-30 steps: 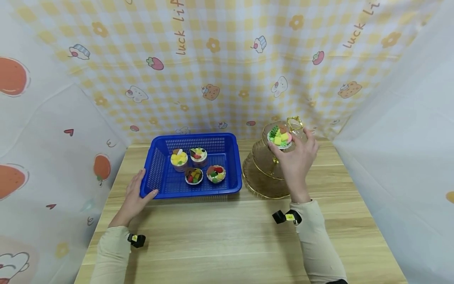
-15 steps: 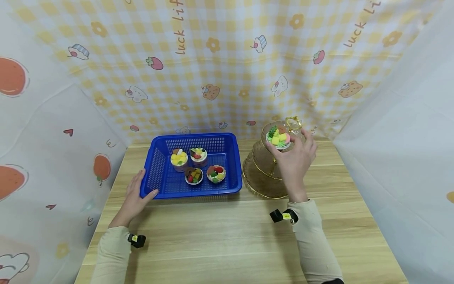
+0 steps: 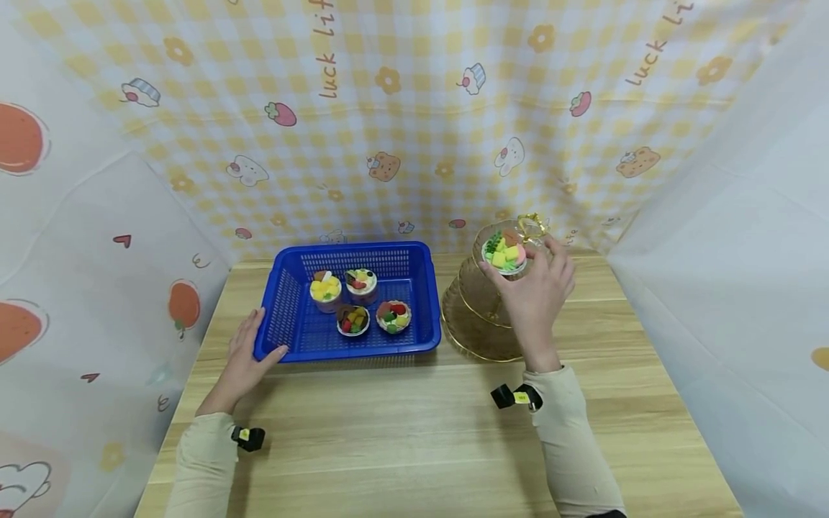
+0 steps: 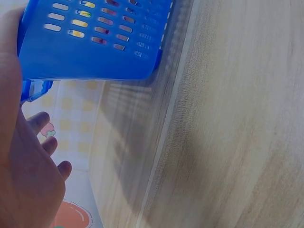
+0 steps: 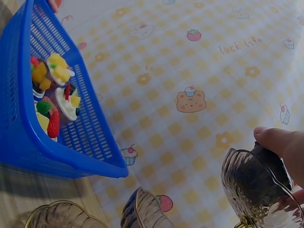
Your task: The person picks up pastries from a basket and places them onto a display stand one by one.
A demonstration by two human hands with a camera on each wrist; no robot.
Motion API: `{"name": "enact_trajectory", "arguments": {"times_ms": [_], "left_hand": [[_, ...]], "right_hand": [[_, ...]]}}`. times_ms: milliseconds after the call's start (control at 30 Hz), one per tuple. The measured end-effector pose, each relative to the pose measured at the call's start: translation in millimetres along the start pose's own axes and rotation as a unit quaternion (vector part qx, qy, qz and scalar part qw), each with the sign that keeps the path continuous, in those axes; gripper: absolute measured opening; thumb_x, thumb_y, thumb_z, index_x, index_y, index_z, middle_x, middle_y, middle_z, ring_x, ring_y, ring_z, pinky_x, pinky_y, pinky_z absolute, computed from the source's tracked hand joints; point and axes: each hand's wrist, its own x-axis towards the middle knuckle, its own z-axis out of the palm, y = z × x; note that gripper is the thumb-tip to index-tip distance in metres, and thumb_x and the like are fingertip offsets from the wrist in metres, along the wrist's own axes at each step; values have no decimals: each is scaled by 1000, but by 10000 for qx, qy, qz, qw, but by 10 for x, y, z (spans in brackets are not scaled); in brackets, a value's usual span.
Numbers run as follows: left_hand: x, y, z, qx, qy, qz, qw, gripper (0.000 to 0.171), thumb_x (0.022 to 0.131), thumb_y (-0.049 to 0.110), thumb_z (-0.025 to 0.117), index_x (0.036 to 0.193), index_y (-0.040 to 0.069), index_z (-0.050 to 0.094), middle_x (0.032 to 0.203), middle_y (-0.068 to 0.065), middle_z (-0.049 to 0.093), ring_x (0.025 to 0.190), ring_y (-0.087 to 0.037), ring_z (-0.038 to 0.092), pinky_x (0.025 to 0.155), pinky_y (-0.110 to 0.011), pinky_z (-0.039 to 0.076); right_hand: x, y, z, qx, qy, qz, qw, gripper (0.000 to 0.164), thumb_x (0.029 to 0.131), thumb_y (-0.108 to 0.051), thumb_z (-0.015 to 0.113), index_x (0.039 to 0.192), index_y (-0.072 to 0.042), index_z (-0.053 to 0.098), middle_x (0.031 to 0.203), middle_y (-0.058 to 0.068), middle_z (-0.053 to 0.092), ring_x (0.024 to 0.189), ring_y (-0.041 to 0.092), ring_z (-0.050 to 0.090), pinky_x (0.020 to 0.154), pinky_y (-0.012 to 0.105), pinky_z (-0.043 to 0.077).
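My left hand (image 3: 242,356) rests at the front left corner of a blue plastic basket (image 3: 363,355), thumb over the rim. In the left wrist view, several of its fingers extend loosely past the basket wall. My right hand (image 3: 539,291) pinches a toy dessert cup (image 3: 504,260) between thumb and fingers. Yellow cubes, green leaves and pink and brown pieces top the cup. It is at the top tier of a clear, gold-rimmed tiered stand (image 3: 469,332). From the right wrist, the cup's dark side (image 5: 266,173) shows through the tier; whether its base touches cannot be told.
Inside the basket are several toy desserts, including a yellow-topped cup (image 3: 327,288) and a fruit tart (image 3: 393,316). The stand's gold ring handle (image 3: 531,226) rises beside my right fingers. A patterned curtain (image 3: 401,129) hangs behind the wooden table (image 3: 401,439).
My right hand and the dessert cup have shifted slightly left at the stand's top tier, which leans a little left with them. My left hand stays on the basket.
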Motion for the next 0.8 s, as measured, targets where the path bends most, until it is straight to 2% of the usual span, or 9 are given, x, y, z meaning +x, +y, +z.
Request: {"name": "enact_trajectory", "arguments": {"times_ms": [267, 567, 800], "left_hand": [[2, -38, -11, -10, -7, 36, 10000, 95, 93, 39, 66, 161, 21, 2, 166, -23, -1, 149, -54, -2, 110, -79, 2], [9, -14, -8, -5, -22, 34, 10000, 95, 93, 38, 66, 161, 21, 3, 166, -23, 0, 149, -55, 0, 108, -81, 6], [4, 2, -7, -38, -58, 39, 10000, 95, 92, 36, 67, 161, 20, 4, 166, -24, 0, 148, -55, 1, 108, -81, 7]], "right_hand": [[-58, -31, 0, -35, 10, -16, 10000, 82, 62, -60, 87, 116, -1, 66, 149, 15, 45, 140, 35, 32, 118, 57, 18], [-87, -38, -1, 73, 162, -91, 9998, 81, 61, -55, 89, 117, -1, 65, 146, 17, 46, 138, 36, 33, 118, 56, 18], [-109, -11, -27, 32, 118, -134, 9998, 83, 62, -59, 87, 117, -1, 65, 148, 16, 45, 140, 36, 33, 119, 57, 17]]}}
